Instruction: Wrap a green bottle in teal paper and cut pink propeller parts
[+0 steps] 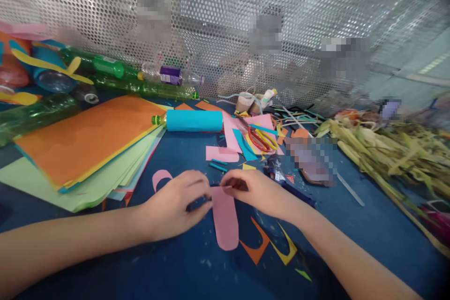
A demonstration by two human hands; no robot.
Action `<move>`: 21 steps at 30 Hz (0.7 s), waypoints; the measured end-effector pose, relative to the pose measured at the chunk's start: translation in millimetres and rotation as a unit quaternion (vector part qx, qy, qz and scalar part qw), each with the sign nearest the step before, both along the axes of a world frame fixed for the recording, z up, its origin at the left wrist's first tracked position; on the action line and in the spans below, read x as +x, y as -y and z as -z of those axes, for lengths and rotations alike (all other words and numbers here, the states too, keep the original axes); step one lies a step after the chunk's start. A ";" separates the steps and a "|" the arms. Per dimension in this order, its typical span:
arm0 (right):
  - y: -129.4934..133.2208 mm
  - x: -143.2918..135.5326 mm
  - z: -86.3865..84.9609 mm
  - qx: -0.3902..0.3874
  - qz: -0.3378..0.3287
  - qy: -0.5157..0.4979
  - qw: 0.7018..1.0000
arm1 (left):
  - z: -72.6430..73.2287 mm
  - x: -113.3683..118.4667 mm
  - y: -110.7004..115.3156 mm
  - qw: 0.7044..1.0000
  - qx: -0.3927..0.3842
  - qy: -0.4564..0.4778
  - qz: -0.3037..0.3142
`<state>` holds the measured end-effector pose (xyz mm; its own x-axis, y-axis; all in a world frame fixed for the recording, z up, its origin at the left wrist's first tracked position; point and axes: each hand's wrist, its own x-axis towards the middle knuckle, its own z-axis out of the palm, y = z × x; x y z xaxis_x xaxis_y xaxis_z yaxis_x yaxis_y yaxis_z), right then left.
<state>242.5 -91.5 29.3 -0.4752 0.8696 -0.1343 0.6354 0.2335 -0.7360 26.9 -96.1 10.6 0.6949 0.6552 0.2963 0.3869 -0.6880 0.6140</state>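
Note:
A pink paper strip [225, 222] with a rounded near end lies in front of me, its far edge between my two hands. My left hand [181, 201] is closed, thumb and fingertips pinching the strip's upper left corner. On the other side, my right hand [248, 187] pinches the same far edge, fingers curled. Beyond them, a bottle wrapped in blue paper [194, 121] lies on its side with a green cap to the left. A curved pink paper scrap [161, 177] is partly hidden behind my left hand.
Stacked coloured paper [91, 140] lies left, below green plastic bottles [140, 86]. Red and yellow scissors [262, 139] rest on pink paper behind my hands. Orange [258, 246] and yellow [288, 248] offcuts lie near my right forearm. Dried husks [386, 159] fill the right side, before a perforated metal wall.

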 end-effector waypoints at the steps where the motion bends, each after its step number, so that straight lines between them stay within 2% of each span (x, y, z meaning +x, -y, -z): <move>1: 0.1 -0.3 0.6 0.015 -0.001 0.006 1.000 | 0.7 0.5 2.4 0.998 0.036 -0.009 0.048; 2: 0.0 -1.1 0.3 0.028 -0.001 0.012 1.000 | 1.7 1.3 4.8 0.994 0.056 -0.017 0.088; 4: -1.4 -1.1 -3.6 0.062 0.006 0.030 0.998 | 4.8 2.9 9.1 0.987 0.084 -0.035 0.132; 7: -7.6 12.6 -16.1 0.141 0.046 0.116 0.982 | 9.9 4.6 13.1 0.981 0.119 -0.060 0.141; 9: -11.5 33.7 -24.5 0.180 0.082 0.221 0.955 | 12.3 4.9 13.9 0.979 0.130 -0.072 0.138; 11: -11.9 59.9 -29.0 0.185 0.101 0.340 0.917 | 13.5 5.1 13.9 0.979 0.130 -0.087 0.134; 13: -7.5 84.0 -28.5 0.146 0.104 0.435 0.882 | 14.2 5.3 13.6 0.978 0.124 -0.107 0.126; 14: -4.1 93.6 -26.6 0.120 0.107 0.457 0.875 | 14.4 5.5 13.6 0.979 0.119 -0.115 0.121; 18: 7.9 111.3 -14.4 0.067 0.059 0.429 0.899 | 15.1 6.5 14.4 0.980 0.109 -0.126 0.113; 21: 9.6 113.7 -8.9 0.078 0.076 0.422 0.900 | 15.3 7.5 15.1 0.981 0.101 -0.127 0.110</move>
<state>356.2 -101.0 38.2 -0.1346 0.9555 -0.2627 0.9863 0.1548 0.0576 34.3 -111.1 -4.7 0.8813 0.4263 0.2039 0.3373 -0.8696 0.3606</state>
